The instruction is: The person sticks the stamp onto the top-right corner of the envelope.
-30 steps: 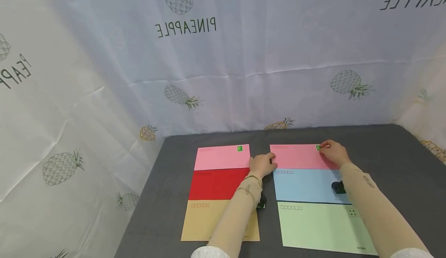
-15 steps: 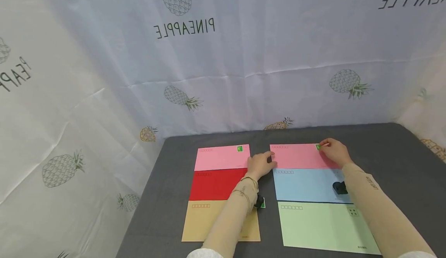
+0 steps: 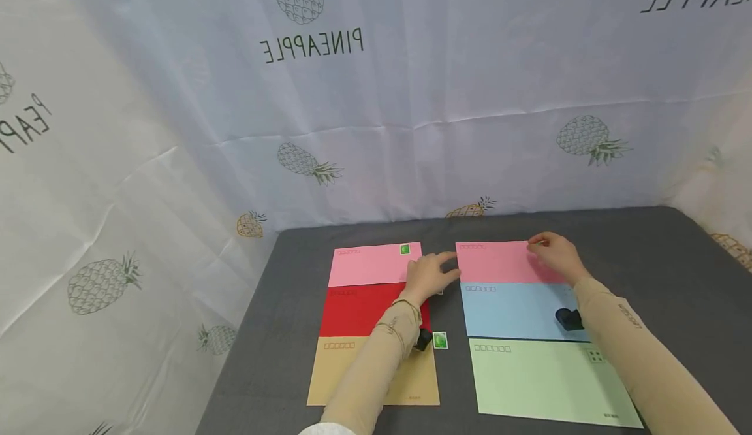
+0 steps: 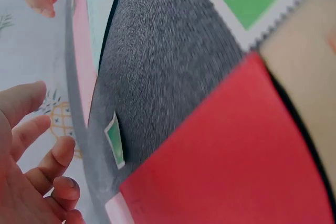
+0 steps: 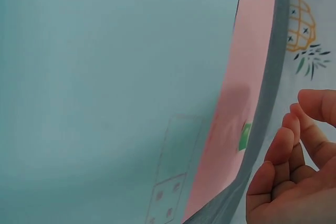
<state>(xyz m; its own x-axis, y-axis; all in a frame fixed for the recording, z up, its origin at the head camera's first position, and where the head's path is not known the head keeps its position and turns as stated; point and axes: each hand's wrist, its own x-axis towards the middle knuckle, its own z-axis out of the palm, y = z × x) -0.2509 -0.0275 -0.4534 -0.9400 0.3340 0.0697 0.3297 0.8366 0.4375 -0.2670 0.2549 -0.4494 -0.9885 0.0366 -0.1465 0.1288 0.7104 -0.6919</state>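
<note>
My left hand (image 3: 429,277), fingers apart and holding nothing, hovers between the two columns of envelopes. It is close to the left edge of the right pink envelope (image 3: 493,262). Over that envelope's top right corner is my right hand (image 3: 556,253), which hides most of a green stamp in the head view. From the right wrist, the stamp (image 5: 244,137) shows on the pink paper, and the loosely bent fingers (image 5: 281,145) have nothing between them. Another stamp (image 4: 115,142) lies on the dark cloth below my left hand.
At left, a pink envelope (image 3: 370,265) bearing a stamp (image 3: 405,249) tops a red one (image 3: 358,311) and a tan one (image 3: 337,376). A blue envelope (image 3: 505,311) and a green one (image 3: 540,376) lie at right. One stamp (image 3: 440,340) rests on the cloth beside the tan envelope.
My left hand has drawn back leftward from the right pink envelope's edge, uncovering the stamp by the tan envelope. My right hand has shifted slightly left, over the stamp at the corner.
</note>
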